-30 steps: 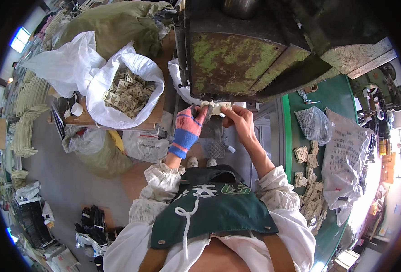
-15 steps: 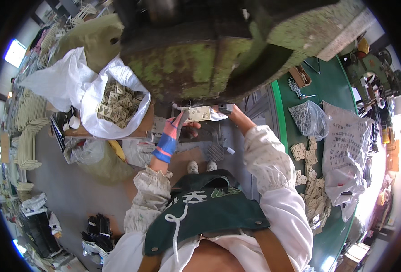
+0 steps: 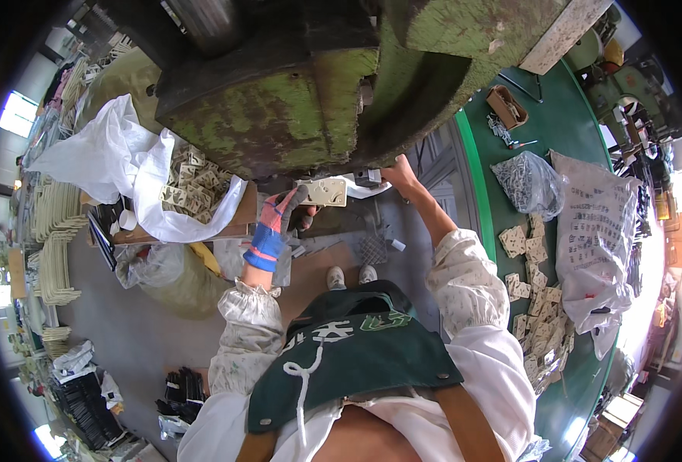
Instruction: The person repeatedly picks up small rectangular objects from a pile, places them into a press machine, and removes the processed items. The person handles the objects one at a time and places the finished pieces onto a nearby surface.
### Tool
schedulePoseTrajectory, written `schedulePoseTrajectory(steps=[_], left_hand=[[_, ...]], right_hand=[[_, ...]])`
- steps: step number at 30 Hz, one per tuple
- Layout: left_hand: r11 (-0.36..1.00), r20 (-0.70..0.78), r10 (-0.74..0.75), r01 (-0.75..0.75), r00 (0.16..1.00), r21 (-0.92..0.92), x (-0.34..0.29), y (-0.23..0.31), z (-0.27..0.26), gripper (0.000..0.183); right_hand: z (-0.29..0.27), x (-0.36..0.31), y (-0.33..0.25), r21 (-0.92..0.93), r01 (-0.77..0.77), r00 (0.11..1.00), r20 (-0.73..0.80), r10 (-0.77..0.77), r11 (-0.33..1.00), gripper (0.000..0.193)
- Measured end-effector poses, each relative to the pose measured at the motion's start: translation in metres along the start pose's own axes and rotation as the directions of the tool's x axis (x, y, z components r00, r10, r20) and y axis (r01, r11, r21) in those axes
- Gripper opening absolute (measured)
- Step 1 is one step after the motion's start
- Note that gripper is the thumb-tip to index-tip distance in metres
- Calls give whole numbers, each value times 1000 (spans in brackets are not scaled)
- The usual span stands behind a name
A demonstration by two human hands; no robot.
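Note:
My left hand (image 3: 281,209), in a pink, blue and grey glove, grips a cream-coloured plate (image 3: 325,192) with several holes by its left end. The plate is held out below the lower edge of a big green machine (image 3: 271,123) with worn paint. My bare right hand (image 3: 399,174) is closed beside a small grey block (image 3: 368,178) at the machine's edge. What its fingers hold, if anything, is hidden. A white strip (image 3: 360,189) runs between the plate and the right hand.
At left, an open white sack (image 3: 152,192) of similar plates stands on a wooden surface. On the green table (image 3: 579,408) at right lie loose plates (image 3: 541,331), a clear bag of metal parts (image 3: 527,185), a printed woven sack (image 3: 591,239) and a small cardboard box (image 3: 508,106).
My left hand has moved slightly left and shows more of its glove, still holding the plate. The right hand has risen a little by the grey block. The whole view has shifted.

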State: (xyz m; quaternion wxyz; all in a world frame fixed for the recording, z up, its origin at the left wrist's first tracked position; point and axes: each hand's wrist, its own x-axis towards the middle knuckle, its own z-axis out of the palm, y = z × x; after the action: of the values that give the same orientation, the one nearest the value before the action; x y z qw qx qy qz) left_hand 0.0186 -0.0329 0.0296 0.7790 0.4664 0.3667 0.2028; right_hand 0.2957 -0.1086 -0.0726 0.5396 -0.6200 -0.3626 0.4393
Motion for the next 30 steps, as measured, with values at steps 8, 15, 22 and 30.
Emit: schedulePoseTrajectory(steps=[8, 15, 22, 30], left_hand=[[999, -9, 41, -41, 999, -4, 8, -13, -12, 32], [993, 106, 115, -119, 988, 28, 9, -19, -16, 34], [977, 117, 178, -189, 977, 95, 13, -21, -21, 31], [746, 176, 536, -561, 825, 359, 21, -37, -23, 27]], right_hand=[[24, -65, -87, 94, 74, 994, 76, -81, 993, 14], [97, -113, -117, 57, 151, 989, -8, -151, 987, 9], [130, -86, -119, -806, 533, 592, 136, -795, 259, 26], [147, -97, -121, -920, 392, 717, 311, -625, -7, 40]])
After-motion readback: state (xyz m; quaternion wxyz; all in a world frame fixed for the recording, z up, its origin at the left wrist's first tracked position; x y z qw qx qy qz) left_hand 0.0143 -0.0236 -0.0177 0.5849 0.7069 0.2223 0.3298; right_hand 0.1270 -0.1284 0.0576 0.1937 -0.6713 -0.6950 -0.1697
